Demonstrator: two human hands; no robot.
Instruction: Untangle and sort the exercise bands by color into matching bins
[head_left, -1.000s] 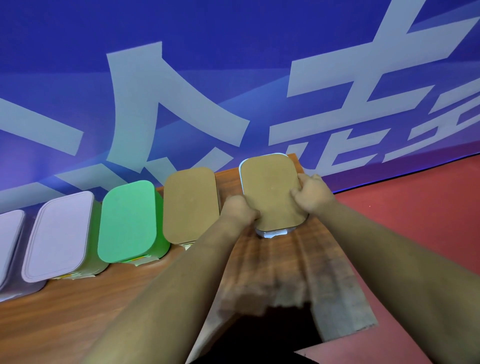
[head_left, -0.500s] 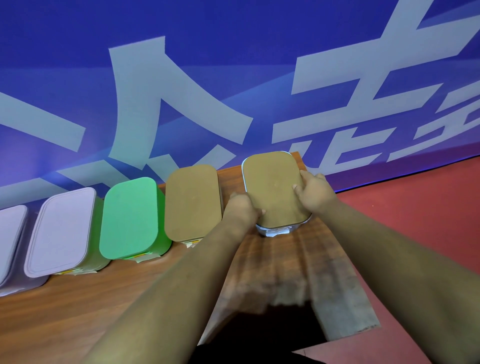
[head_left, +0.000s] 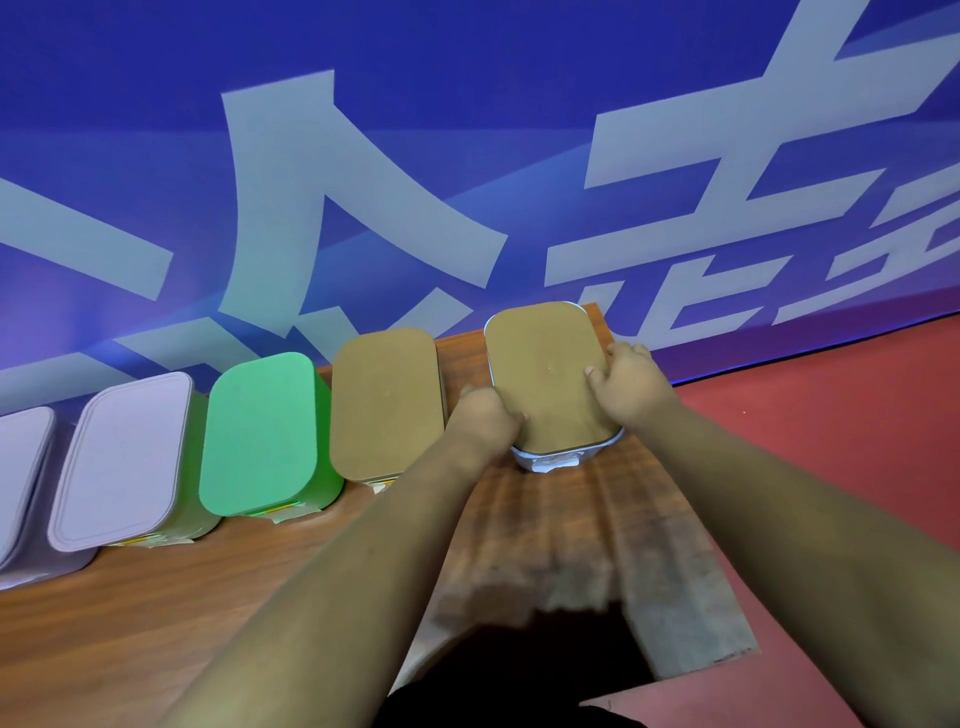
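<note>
At the table's far right stands a white bin (head_left: 571, 458) covered by a tan lid (head_left: 543, 374). My left hand (head_left: 483, 415) grips the lid's front left edge, thumb on top. My right hand (head_left: 631, 384) grips the right edge, with its fingers curled onto the lid's top. No exercise bands are in view.
More lidded bins line the back of the wooden table (head_left: 156, 613): a tan-lidded bin (head_left: 384, 402), a green bin (head_left: 260, 431), a lilac-lidded bin (head_left: 124, 457) and another at the left edge (head_left: 21, 467). Behind them hangs a blue banner (head_left: 467, 130). Red floor (head_left: 831, 441) lies to the right.
Both hands stay on the tan lid. The right hand's fingers have crept slightly further onto its top.
</note>
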